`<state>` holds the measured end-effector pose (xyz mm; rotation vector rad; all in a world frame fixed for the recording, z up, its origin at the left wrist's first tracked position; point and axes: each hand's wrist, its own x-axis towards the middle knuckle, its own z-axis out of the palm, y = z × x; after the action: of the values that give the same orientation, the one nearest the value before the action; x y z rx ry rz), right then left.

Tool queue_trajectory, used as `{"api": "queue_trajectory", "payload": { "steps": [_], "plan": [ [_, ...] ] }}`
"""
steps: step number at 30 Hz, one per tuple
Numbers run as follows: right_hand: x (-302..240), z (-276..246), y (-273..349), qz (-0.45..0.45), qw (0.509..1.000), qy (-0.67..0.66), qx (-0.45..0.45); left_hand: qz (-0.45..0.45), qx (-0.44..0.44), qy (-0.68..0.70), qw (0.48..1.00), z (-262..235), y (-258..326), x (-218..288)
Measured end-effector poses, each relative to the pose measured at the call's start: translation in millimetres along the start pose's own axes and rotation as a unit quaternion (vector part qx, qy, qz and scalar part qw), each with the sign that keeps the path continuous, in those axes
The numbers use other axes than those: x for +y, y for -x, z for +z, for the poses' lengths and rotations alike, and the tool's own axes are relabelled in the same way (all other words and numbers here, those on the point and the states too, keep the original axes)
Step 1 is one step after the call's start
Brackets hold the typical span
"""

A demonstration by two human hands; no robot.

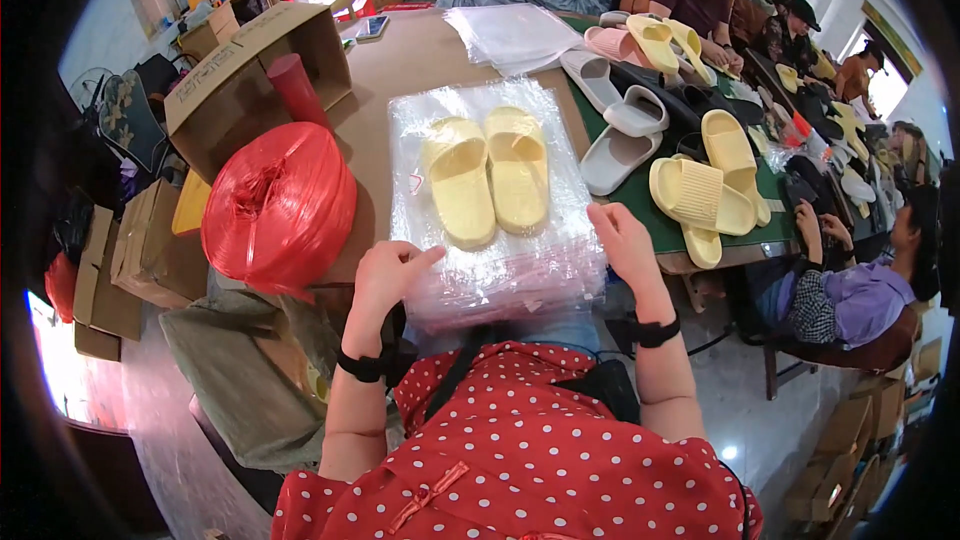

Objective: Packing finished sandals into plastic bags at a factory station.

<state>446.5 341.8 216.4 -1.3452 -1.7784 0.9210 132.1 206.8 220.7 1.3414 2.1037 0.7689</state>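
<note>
A pair of pale yellow slippers [490, 180] lies side by side on a thick stack of clear plastic bags [470, 295] at the table edge in front of me. Glossy film seems to cover the slippers, so they look to be inside the top bag [412, 130]. At the bag's near left edge, my left hand [392, 275] has its thumb and fingers pressed together on the film. My right hand [628, 245] pinches the bag's right edge. Both wrists wear black bands.
Left of the stack are a big roll of red plastic twine [280, 205], a red cylinder [297, 90] and an open cardboard box [250, 75]. More plastic sheets [510, 35] lie behind. Loose grey slippers [622, 140] and yellow slippers [705, 195] crowd the right; co-workers [850, 285] sit beyond.
</note>
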Motion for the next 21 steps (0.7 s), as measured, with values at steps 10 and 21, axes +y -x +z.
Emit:
{"api": "queue_trajectory", "payload": {
  "steps": [10, 21],
  "plan": [
    [51, -3, -22, 0.039, 0.984, -0.088, -0.149, 0.0, -0.039, 0.235, 0.971, -5, -7, -49],
    [-4, -22, -31, 0.03, 0.973, -0.19, -0.124, 0.054, -0.017, 0.374, 0.926, -23, -4, -23]
  ]
}}
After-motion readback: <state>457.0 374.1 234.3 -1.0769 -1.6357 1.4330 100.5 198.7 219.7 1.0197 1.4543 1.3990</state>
